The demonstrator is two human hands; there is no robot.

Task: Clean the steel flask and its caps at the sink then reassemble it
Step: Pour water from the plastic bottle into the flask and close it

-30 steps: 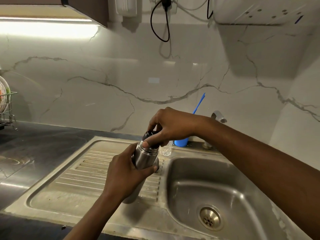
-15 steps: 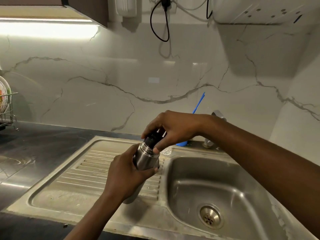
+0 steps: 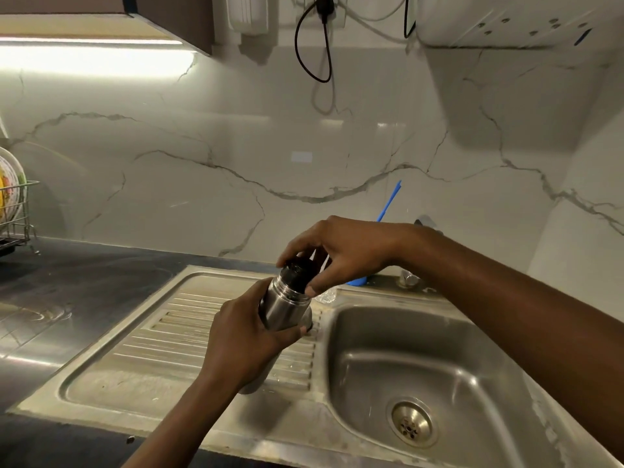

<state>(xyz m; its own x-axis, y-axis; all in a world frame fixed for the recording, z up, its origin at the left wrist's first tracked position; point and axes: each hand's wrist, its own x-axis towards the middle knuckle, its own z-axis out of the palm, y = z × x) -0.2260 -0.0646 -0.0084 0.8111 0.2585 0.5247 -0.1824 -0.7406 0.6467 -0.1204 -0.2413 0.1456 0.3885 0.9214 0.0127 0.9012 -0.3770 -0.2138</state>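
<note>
The steel flask (image 3: 285,307) is held tilted above the ribbed drainboard (image 3: 189,336), its mouth pointing up and to the right. My left hand (image 3: 246,342) wraps around its body and hides the lower part. A black inner cap (image 3: 299,270) sits in the flask's mouth. My right hand (image 3: 341,255) comes in from the right, and its fingertips pinch the cap from above. No other cap is visible.
The steel sink basin (image 3: 418,359) with its drain (image 3: 410,423) lies right of the drainboard. Behind the hands are a blue cup with a blue stick (image 3: 388,201), a small clear glass (image 3: 327,294) and the tap (image 3: 426,223). A dish rack (image 3: 15,211) stands at far left on the dark counter (image 3: 67,298).
My right hand has shifted its fingers around the black cap, the thumb moving from the cap's left side to its lower right. The flask stays in my left hand, almost unmoved.
</note>
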